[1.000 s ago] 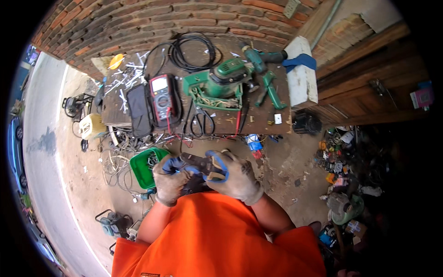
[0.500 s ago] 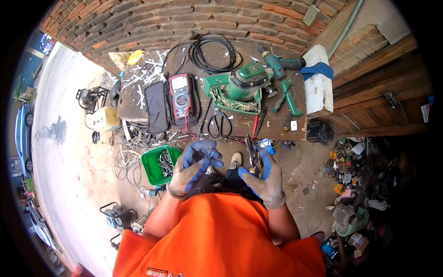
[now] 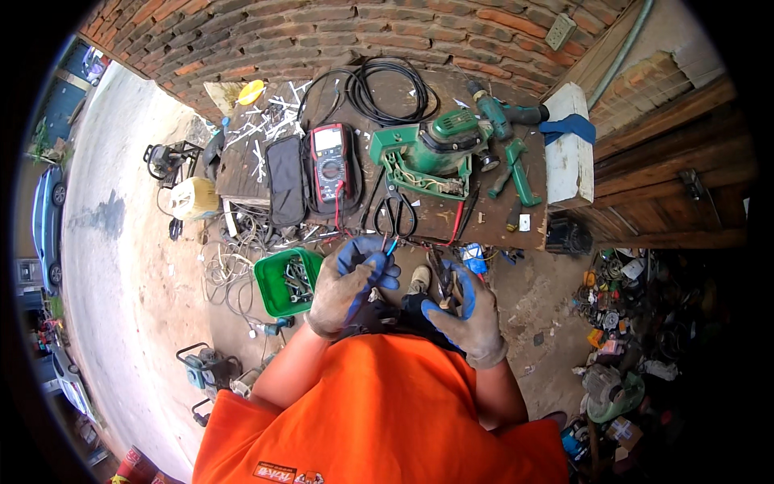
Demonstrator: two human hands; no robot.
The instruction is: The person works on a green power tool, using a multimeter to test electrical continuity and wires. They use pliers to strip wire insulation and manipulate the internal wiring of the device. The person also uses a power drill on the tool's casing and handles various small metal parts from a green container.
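My left hand [image 3: 345,292], in a grey and blue work glove, pinches a thin wire; its blue end [image 3: 393,247] sticks up beyond the fingertips, with a brownish strand beside it. My right hand [image 3: 474,323], gloved alike, is closed round a pair of pliers [image 3: 440,273], jaws pointing up toward the bench. The two hands are apart, in front of my orange shirt. Beyond them on the wooden bench lie black-handled scissors [image 3: 393,216], a red and grey multimeter [image 3: 329,169] in its open case, and an opened green power tool [image 3: 427,157] with wiring exposed.
A coil of black cable [image 3: 391,90], a cordless drill [image 3: 492,117] and a green casing piece [image 3: 522,173] lie on the bench. Below its left side stands a green bin [image 3: 266,284] holding wrenches. Loose cables [image 3: 230,270] cover the ground nearby. Clutter [image 3: 613,323] fills the right.
My left hand has shifted slightly right and turned, so the wire's blue end now shows plainly. My right hand keeps the pliers almost in place. The whole view has swung a little.
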